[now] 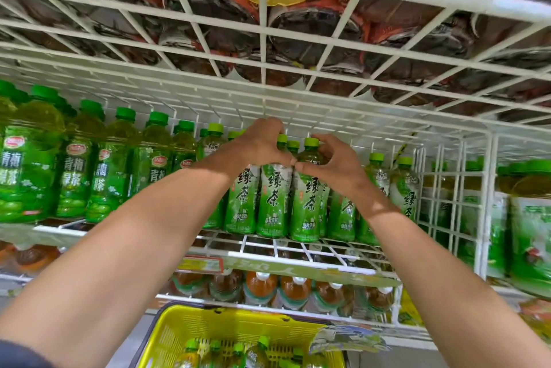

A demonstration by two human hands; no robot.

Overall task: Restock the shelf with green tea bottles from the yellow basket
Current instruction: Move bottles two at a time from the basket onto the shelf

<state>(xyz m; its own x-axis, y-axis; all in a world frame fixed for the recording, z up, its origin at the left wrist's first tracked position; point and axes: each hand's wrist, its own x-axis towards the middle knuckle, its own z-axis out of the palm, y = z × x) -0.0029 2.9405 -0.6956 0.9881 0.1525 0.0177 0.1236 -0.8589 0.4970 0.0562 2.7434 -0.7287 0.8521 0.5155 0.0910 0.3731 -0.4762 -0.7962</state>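
Left grip (262,145) and right grip (335,160) each curl round the shoulder of a green tea bottle (307,197) standing on the shelf (298,261), frame centre. Full bottles are probably heavy, smooth and slightly squeezable; hold below the cap. More lie in the yellow basket (179,335), bottom centre.

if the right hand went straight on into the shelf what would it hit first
Likely the rear lime-capped green tea bottle, behind the held bottle in the right hand; depth unclear.
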